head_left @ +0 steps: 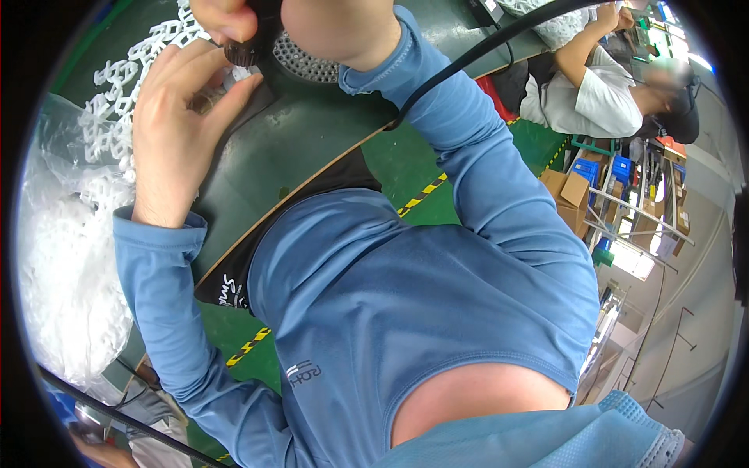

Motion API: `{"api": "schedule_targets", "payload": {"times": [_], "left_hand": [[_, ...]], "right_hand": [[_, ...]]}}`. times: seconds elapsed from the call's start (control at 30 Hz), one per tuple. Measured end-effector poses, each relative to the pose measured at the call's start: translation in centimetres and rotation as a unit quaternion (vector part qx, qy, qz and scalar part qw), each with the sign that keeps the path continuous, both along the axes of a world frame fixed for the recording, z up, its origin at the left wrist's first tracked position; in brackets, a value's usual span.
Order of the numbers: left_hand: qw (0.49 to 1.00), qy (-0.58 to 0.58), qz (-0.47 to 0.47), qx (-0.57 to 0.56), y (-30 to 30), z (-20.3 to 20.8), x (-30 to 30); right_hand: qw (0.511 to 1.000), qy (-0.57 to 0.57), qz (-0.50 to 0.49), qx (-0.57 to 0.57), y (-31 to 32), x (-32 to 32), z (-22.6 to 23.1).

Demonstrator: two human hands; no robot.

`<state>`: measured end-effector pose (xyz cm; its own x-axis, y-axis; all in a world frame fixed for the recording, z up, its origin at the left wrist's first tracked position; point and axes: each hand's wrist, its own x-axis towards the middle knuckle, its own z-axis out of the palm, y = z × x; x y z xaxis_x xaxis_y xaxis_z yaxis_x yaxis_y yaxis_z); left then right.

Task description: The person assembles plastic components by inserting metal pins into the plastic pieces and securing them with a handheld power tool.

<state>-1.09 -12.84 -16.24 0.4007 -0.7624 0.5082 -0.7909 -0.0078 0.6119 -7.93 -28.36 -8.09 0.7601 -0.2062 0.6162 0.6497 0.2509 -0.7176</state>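
My left hand (175,117) is at the upper left over the dark green table (289,132). Its thumb and fingers close around a small white plastic part (240,73), mostly hidden by the fingers. My right hand (343,27), cut off by the upper edge, grips a black cylindrical tool (243,48) with a ribbed lower end. That ribbed end points down at the white part, right above it; whether they touch I cannot tell. Beside the right wrist lies a round grey piece with a dotted, beaded surface (308,62).
Interlocked white plastic pieces (117,101) lie beyond my left hand. A clear bag of white parts (74,273) bulges at the left. A black cable (468,58) crosses near my right forearm. Another person (597,93) works at the right, near shelves with cardboard boxes (566,195).
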Motion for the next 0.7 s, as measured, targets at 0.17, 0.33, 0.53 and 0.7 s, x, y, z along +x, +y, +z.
{"api": "schedule_targets", "payload": {"times": [0.17, 0.33, 0.53, 0.7], "left_hand": [[1.0, 0.009, -0.006, -0.008, -0.3, 0.1, -0.2], [1.0, 0.005, -0.012, 0.009, -0.1, 0.4, 0.0], [1.0, 0.017, -0.013, 0.009, -0.1, 0.4, 0.0], [1.0, 0.023, -0.005, 0.021, 0.3, 0.3, -0.1]], "right_hand": [[0.998, -0.052, -0.019, -0.021, -1.2, -0.3, -1.3], [0.998, -0.044, -0.05, -0.02, -0.8, -1.1, -1.8], [0.992, -0.028, -0.109, -0.049, -0.8, -0.9, -2.1], [0.972, -0.052, -0.157, -0.166, -1.0, 0.6, -3.2]]}}
